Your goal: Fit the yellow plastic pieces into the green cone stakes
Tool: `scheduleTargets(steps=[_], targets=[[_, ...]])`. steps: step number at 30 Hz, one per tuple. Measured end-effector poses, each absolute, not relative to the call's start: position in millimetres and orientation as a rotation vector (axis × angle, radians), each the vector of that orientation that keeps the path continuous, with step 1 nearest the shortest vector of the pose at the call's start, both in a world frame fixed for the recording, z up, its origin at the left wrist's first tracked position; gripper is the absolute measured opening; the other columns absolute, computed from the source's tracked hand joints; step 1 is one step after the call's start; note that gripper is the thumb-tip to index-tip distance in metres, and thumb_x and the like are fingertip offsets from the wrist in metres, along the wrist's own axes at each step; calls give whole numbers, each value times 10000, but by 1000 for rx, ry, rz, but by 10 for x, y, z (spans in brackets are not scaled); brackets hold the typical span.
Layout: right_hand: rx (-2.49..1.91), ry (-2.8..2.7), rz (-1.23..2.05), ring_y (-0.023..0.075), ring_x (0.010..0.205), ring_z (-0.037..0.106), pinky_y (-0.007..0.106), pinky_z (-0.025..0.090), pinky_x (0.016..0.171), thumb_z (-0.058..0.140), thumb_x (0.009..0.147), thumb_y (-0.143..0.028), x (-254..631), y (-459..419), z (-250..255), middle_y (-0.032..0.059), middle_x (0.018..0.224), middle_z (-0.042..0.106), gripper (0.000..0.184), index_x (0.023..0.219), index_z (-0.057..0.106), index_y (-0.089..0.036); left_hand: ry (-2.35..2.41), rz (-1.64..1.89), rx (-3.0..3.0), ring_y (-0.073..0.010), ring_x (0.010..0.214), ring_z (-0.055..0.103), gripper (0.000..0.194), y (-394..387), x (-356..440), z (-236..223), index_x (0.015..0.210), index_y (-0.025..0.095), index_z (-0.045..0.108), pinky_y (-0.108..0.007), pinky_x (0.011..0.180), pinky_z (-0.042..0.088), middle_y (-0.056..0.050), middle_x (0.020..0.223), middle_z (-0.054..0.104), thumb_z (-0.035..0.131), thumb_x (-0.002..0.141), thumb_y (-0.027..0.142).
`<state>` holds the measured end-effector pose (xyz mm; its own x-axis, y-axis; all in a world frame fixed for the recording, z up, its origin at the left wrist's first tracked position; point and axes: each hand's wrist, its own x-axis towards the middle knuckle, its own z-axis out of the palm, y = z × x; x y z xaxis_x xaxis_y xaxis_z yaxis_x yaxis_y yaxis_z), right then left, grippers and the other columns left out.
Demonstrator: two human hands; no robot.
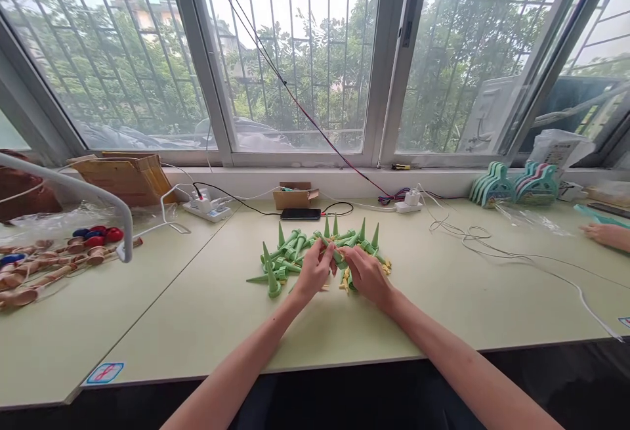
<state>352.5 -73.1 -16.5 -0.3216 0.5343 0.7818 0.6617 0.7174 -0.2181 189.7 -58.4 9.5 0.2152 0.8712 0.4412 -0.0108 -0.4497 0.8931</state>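
Between both hands, over the middle of the table, is a green plastic spike [339, 258]. My left hand [315, 271] pinches it from the left. The fingers of my right hand [368, 274] close on its right side, and they partly hide it. Around the hands lies a pile of similar hollow green spikes [291, 253], several standing point up and others on their sides. Small yellow plastic pieces [344, 283] lie beneath and beside my right hand. Whether one of these is also in my fingers is hidden.
Behind the pile are a black phone [300, 214] and a small cardboard box [296, 196]. Wooden toys with red and blue balls [94, 241] lie left, beside a white curved bar [118, 203]. Loose cables [485, 236] and green hangers [493, 186] are right, near another person's hand [606, 234].
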Motion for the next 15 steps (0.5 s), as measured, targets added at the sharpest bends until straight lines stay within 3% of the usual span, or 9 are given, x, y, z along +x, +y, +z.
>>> scheduleTargets(steps=[5,15], targets=[[-903,-1900,-139,155,646,609,261,466,589,379,1013,-206,3524,-728,-164,42,836,648,195,1145,523,-201,785,1386,1658,-94,510,533,302,-595,1918,132,883,189,490,-257,491,507,-47,854,657,476,943,484],[-940,-1721,-248,126,566,551,260,443,563,483,976,-228,3542,-728,-176,4,748,619,35,973,515,-213,791,1343,1643,-89,426,485,290,-573,1929,83,860,210,457,-268,415,435,-41,855,680,476,939,488]])
